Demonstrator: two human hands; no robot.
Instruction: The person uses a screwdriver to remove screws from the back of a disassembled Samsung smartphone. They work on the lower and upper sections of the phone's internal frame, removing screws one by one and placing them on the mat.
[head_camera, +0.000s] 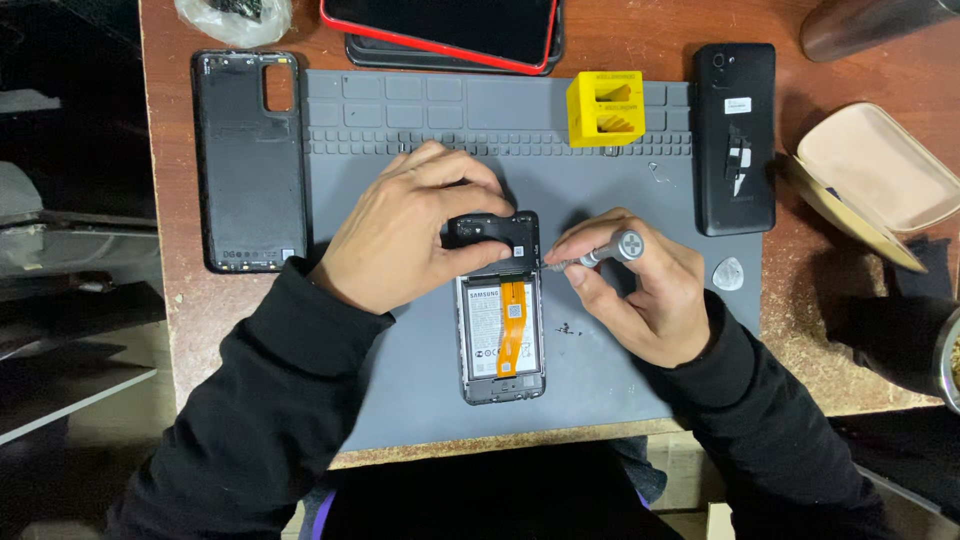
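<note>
**A:** What are the hands doing right now?

**B:** The left hand (400, 235) is curling down over the top end of the opened phone (500, 320), fingers closed on the black inner cover (490, 228) there, probably to keep the phone from sliding. The right hand (640, 295) is pinching a small silver screwdriver (605, 253), closed around it, with the tip pointing at the phone's upper right edge.

**A:** And where is the phone sitting?

**B:** It is lying flat near the middle of the grey mat (420, 380), back off, battery and orange ribbon cable (512, 335) facing up. The mat is covering most of the worktop (800, 330), likely so small parts are staying put; a few tiny dark specks, perhaps screws (570, 328), are resting just right of the phone.

**A:** Is anything crowding it?

**B:** Not closely. The removed back cover (250, 160) is lying well off to the left, half over the mat's edge. A yellow bit holder (605, 108) is standing on the mat's top tray, a second black phone (735, 138) is lying at the right, and a pale pick (728, 273) is sitting near the right wrist. A red-edged phone (440, 30) is stacked at the top, and an open beige case (870, 175) is lying far right.

**A:** Room to move?

**B:** Bare mat is showing below and to both sides of the phone; the worktop's near edge is running just past the mat, under the forearms.
</note>
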